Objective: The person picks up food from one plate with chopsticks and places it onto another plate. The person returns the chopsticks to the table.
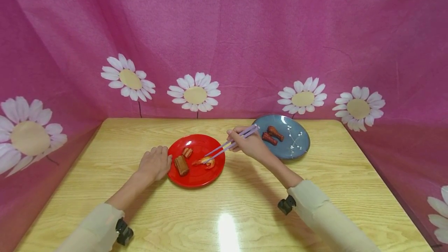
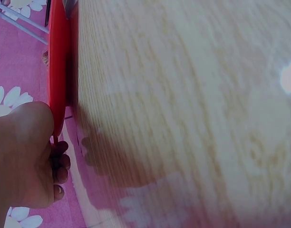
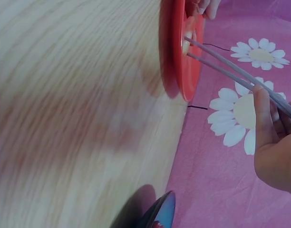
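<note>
My left hand (image 1: 155, 163) holds the left rim of a red plate (image 1: 197, 180); in the left wrist view the thumb and curled fingers meet at its edge. On that plate lie a shrimp (image 1: 210, 163), a brown ribbed block of food (image 1: 181, 165) and a smaller ribbed brown piece (image 1: 187, 152). My right hand (image 1: 249, 143) grips a pair of lilac chopsticks (image 1: 224, 149) well back from their tips. The chopstick tips reach over the plate, right at the shrimp, one on either side of its body in the head view.
A blue-grey plate (image 1: 299, 149) with white blossoms stands at the back right, bearing two drumsticks (image 1: 272, 135). Both plates are on a pale wooden table (image 1: 168, 217). Pink cloth (image 1: 238, 49) with large daisies hangs behind and at both sides.
</note>
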Action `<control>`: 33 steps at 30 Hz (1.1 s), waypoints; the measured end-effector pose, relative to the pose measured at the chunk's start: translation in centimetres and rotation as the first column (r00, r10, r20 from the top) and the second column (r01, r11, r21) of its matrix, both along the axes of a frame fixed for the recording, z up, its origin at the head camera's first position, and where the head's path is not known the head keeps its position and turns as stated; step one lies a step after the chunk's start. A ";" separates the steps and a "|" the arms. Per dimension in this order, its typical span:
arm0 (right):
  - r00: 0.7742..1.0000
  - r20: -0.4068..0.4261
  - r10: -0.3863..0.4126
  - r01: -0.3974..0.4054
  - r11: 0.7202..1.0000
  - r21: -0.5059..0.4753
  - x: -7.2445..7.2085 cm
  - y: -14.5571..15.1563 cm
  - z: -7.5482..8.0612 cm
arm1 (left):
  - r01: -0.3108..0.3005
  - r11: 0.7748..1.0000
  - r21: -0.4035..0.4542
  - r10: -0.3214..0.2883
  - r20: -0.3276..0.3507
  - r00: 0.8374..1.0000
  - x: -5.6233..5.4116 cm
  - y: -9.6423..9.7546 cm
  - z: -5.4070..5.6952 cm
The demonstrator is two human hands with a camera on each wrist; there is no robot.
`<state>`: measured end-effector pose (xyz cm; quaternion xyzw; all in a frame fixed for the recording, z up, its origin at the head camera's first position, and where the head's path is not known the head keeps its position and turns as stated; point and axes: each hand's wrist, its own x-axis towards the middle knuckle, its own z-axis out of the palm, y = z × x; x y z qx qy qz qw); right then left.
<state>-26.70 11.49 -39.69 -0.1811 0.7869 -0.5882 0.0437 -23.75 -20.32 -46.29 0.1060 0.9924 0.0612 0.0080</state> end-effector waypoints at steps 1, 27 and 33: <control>1.000 0.007 0.004 -0.004 1.000 -0.002 0.0 -0.1 0.1 | 0.000 1.000 0.002 0.000 -0.001 1.000 0.0 0.0 0.0; 0.995 -0.003 -0.101 0.101 0.994 -0.034 -0.2 -0.8 -0.2 | -0.005 1.000 0.010 0.005 -0.001 1.000 0.1 0.0 0.2; 0.993 -0.045 -0.106 0.106 0.994 -0.020 -0.1 -0.4 -0.4 | -0.003 1.000 0.005 0.003 0.000 1.000 0.1 0.0 0.1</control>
